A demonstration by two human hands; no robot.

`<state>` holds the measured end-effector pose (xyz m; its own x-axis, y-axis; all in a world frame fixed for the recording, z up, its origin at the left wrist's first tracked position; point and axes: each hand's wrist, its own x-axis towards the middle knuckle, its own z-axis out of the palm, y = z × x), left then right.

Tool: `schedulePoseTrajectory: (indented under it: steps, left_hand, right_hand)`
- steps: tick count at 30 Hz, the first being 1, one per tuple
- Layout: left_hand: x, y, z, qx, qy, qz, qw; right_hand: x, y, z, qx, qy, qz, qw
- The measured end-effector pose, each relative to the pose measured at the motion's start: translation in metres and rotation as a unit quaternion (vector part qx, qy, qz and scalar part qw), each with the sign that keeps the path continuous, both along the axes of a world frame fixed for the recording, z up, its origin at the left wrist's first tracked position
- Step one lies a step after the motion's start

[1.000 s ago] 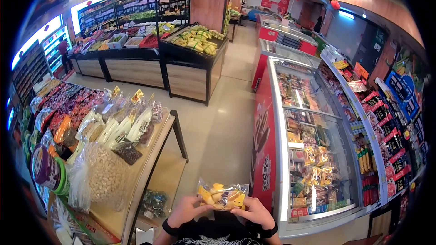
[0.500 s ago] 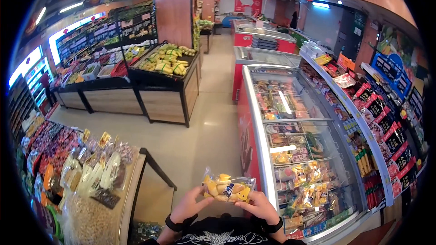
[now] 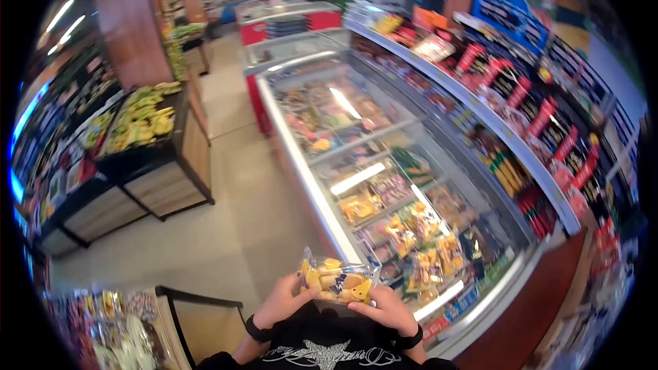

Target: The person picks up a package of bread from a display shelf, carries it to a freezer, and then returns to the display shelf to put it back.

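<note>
- Head view: pack (image 3: pixel 337 282) is clear film, yellow print, dark mark; contents seem to be pale-yellow pieces, though blur limits reading.
- Left hand (image 3: pixel 279 301) and right hand (image 3: pixel 388 310) grasp opposite ends, ahead of shirt (image 3: pixel 325 342).
- Since the earlier frame, freezer (image 3: pixel 306 177) has shifted toward mid-view; grip unchanged.

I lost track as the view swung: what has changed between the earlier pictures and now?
The view has turned right: the freezer sits nearer the middle, while the banana stand and goods table have slid left in view. Nothing was taken hold of or let go. Left hand and right hand still hold the clear packet by its ends.
</note>
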<state>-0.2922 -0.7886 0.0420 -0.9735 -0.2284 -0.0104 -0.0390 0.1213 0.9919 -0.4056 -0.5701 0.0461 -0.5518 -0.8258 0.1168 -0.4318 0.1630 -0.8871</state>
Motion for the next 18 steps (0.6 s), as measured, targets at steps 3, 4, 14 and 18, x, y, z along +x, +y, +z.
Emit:
schedulePoseTrajectory:
  steps: [3, 4, 14, 18]
  left_hand:
    - [-0.037, -0.008, -0.007, -0.004, -0.027, -0.088, 0.996]
    - [-0.052, -0.010, -0.007, -0.007, -0.030, -0.124, 0.992]
    - [-0.184, -0.024, 0.006, -0.169, 0.029, -0.324, 0.930]
    - [-0.211, -0.028, -0.024, -0.170, 0.038, -0.368, 0.913]
  right_hand:
    - [-0.004, 0.012, -0.009, 0.013, -0.011, -0.062, 0.998]
    - [-0.006, 0.013, -0.009, 0.022, 0.002, -0.101, 0.995]
    - [-0.019, 0.006, 0.003, 0.059, -0.064, -0.429, 0.899]
    - [-0.019, -0.002, -0.024, 0.039, -0.096, -0.497, 0.862]
